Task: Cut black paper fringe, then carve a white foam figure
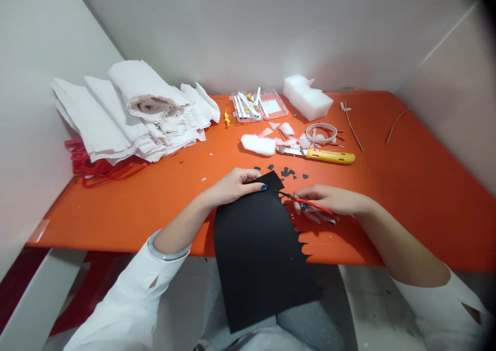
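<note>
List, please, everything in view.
Sheet: one, black, front
Scissors: one, red-black, front
Scraps: several, black, beyond sheet
Knife: one, yellow-handled, centre
Foam: several, white, beyond scraps
Ring: one, white, behind knife
Box: one, clear, back
Markers: several, white, in box
Pile: one, white, left
Plastic: one, red, under pile
Object: one, yellow, beside box
Strands: two, brown, right
Table: one, orange, underneath
Walls: three, pale, around
Left hand: one, blue-nailed, on sheet
Right hand: one, blue-nailed, on scissors

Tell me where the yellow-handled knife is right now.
In the head view, the yellow-handled knife lies right of centre on the orange table, beyond the right hand and in front of the tape roll, its blade pointing left.
</note>
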### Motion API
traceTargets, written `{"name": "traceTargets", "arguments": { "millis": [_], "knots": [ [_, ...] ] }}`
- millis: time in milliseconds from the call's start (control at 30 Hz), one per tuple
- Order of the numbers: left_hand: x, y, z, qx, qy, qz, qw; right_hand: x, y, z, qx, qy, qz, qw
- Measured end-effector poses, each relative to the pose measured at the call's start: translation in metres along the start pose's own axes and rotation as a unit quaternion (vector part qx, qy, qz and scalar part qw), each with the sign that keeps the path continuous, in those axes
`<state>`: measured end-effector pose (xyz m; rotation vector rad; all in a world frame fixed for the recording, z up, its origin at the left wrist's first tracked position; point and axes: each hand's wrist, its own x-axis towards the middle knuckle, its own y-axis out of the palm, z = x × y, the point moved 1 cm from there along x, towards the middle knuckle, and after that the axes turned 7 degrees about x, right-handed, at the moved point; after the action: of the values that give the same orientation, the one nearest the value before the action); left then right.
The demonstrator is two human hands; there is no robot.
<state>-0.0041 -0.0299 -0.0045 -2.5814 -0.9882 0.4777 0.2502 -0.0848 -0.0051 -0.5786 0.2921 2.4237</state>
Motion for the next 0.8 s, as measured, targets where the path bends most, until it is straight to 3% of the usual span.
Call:
{"name": "traceTargets", "arguments": {
  "millis": [133, 333, 800],
  "knots": [
    [-0.002, -0.001, -0.001, 0.032, -0.012, 0.01, 0.999, -0.005, -0.004, 0.002, -0.023, 0.022, 0.005, 0.999],
    [-0.002, 0.002, -0.006, 0.05, 0.005, -0.016, 0.999, -0.003, -0.003, 0.0, -0.009, 0.012, 0.006, 1.0],
    [-0.004, 0.004, -0.011, 0.081, 0.007, -0.01, 0.997, -0.003, 0.002, 0.003, -0.022, 0.0, 0.013, 1.0]
  ]
}}
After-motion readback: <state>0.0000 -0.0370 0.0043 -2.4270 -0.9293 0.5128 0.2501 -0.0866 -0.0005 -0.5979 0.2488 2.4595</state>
